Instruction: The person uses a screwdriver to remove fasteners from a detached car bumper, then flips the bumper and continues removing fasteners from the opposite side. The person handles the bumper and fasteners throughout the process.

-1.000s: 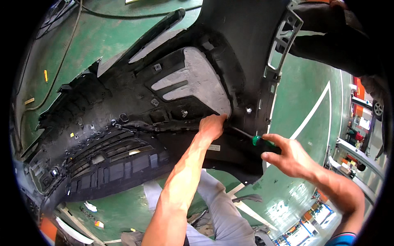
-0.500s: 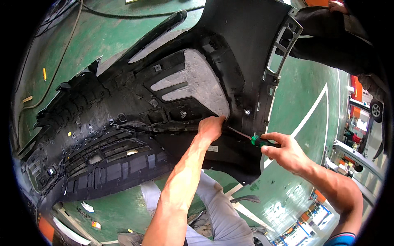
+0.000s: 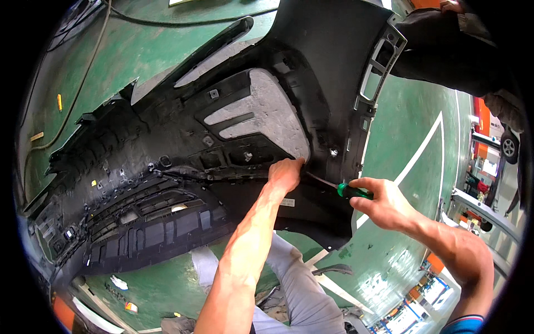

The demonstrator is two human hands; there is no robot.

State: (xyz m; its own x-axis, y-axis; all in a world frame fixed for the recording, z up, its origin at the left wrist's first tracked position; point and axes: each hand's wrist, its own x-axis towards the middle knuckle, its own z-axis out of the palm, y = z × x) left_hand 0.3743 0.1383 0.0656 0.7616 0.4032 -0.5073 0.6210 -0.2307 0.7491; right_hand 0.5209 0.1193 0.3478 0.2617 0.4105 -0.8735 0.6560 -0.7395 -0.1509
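Note:
A large black car bumper cover (image 3: pixel 334 67) lies before me with its ribbed inner side showing. My right hand (image 3: pixel 384 205) is wrapped round the green and black handle of a screwdriver (image 3: pixel 350 192). The screwdriver's thin shaft runs left across the bumper, and its tip ends close to my left hand (image 3: pixel 285 173). That hand is closed at the lower corner of the bumper's large opening. Its fingertips are turned away, so whatever they grip there is hidden. Left of it, a black grille section (image 3: pixel 156 222) is joined to the bumper's lower side.
A person in dark clothes (image 3: pixel 439 50) is at the upper right beside the bumper's end. A hose (image 3: pixel 183 23) crosses the green floor at the back. A yellow-orange object (image 3: pixel 59 102) lies on the left. A metal lift beam (image 3: pixel 484 209) stands at the right.
The screwdriver and my right hand have shifted slightly left. My left hand keeps its place at the opening's corner. The person at the upper right has moved a little.

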